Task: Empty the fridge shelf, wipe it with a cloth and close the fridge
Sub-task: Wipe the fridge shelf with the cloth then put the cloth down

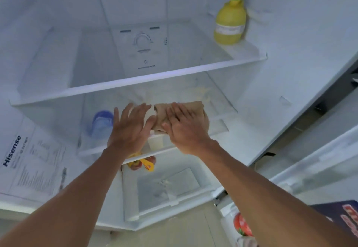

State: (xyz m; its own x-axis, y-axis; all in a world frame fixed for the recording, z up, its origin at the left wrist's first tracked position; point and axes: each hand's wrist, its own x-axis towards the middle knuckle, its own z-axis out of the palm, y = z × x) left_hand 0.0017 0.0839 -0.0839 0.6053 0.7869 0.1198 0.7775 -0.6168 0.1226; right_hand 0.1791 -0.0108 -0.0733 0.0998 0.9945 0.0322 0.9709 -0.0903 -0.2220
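Both my hands reach into the open fridge at the second glass shelf (220,119). My right hand (184,128) lies flat on a brown paper-wrapped package (195,109) that rests on that shelf. My left hand (129,128) touches the package's left end with spread fingers. A yellow lemon-juice bottle (230,23) with a green cap stands at the right rear of the top glass shelf (135,82). A blue-capped container (101,122) stands at the left of the second shelf. No cloth is in view.
Below the second shelf lie red fruit and a yellow tag (143,164) and a clear drawer (166,186). A Hisense label (29,161) covers the left wall. The open door at lower right holds a tomato-printed item (242,225) and a dark box (344,219).
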